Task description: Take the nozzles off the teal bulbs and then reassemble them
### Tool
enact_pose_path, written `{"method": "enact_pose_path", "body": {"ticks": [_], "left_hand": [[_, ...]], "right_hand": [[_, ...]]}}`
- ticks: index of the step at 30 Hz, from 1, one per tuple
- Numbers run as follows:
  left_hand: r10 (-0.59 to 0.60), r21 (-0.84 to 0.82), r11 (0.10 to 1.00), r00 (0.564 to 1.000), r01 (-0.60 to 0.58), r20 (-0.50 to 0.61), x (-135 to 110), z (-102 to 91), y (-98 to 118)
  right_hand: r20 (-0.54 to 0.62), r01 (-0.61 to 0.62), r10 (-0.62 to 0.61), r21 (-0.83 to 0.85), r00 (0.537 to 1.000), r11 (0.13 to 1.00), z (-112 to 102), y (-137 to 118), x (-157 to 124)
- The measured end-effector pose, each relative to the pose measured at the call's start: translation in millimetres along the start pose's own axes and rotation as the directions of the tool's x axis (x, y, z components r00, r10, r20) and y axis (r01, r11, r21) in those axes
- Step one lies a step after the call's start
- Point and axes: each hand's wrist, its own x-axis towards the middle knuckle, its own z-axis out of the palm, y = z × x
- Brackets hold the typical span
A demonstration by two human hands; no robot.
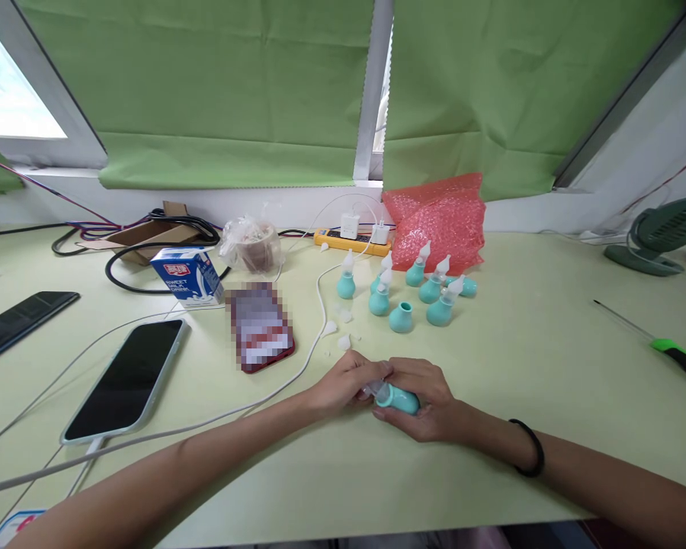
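Both my hands meet low over the table near the middle of the view. My right hand (431, 389) is wrapped round a teal rubber bulb (400, 399), which lies tilted on its side. At the bulb's open neck, my left hand (348, 381) pinches a clear plastic nozzle (371, 390); how deep it sits in the neck I cannot tell. Beyond the hands stand several teal nasal aspirators (379, 299) with whitish tips. A tipless teal bulb (401, 317) stands among them. Small translucent white pieces (344, 342) lie just past my left hand.
A white cable (314, 352) crosses the table beside a red-edged phone (266, 362), with a charging phone (126, 381) further left. Behind are a milk carton (187, 276), a yellow power strip (334, 241) and red bubble wrap (440, 225). A screwdriver (683, 358) lies at right.
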Motion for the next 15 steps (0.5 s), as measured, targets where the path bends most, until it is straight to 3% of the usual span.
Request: {"method": "enact_pose_path", "body": {"ticks": [2, 4, 5, 7, 8, 10, 12, 15], "left_hand": [[0.002, 0.039, 0.999, 0.998, 0.0, -0.066, 0, -3.5, 4], [0.151, 0.289, 0.954, 0.965, -0.086, -0.212, 0, -9.5, 9], [0.276, 0.485, 0.866, 0.924, -0.12, -0.265, 0, -13.1, 10], [0.493, 0.829, 0.554, 0.833, -0.08, -0.249, 2, -20.2, 8], [0.551, 0.922, 0.386, 0.807, -0.02, -0.213, 3, -23.3, 6], [0.574, 0.985, 0.14, 0.803, 0.099, -0.162, 6, -27.8, 0], [0.548, 0.986, 0.006, 0.824, 0.166, -0.142, 8, -30.0, -5], [0.516, 0.979, -0.037, 0.843, 0.199, -0.152, 10, -30.2, -5]], "right_hand": [[-0.002, 0.032, -0.032, 0.013, 0.999, 0.999, -3, 0, 1], [-0.049, -0.026, 0.028, 0.042, 0.998, 0.999, -5, 1, 2], [-0.079, -0.085, 0.09, 0.059, 0.993, 0.995, -6, 2, 3], [-0.113, -0.187, 0.196, 0.084, 0.974, 0.979, -6, 4, 4], [-0.122, -0.22, 0.23, 0.088, 0.965, 0.971, -6, 6, 5], [-0.148, -0.273, 0.281, 0.077, 0.948, 0.959, -6, 10, 6], [-0.174, -0.316, 0.32, 0.05, 0.931, 0.947, -6, 15, 6], [-0.197, -0.37, 0.36, -0.015, 0.912, 0.929, -8, 21, 8]]}}
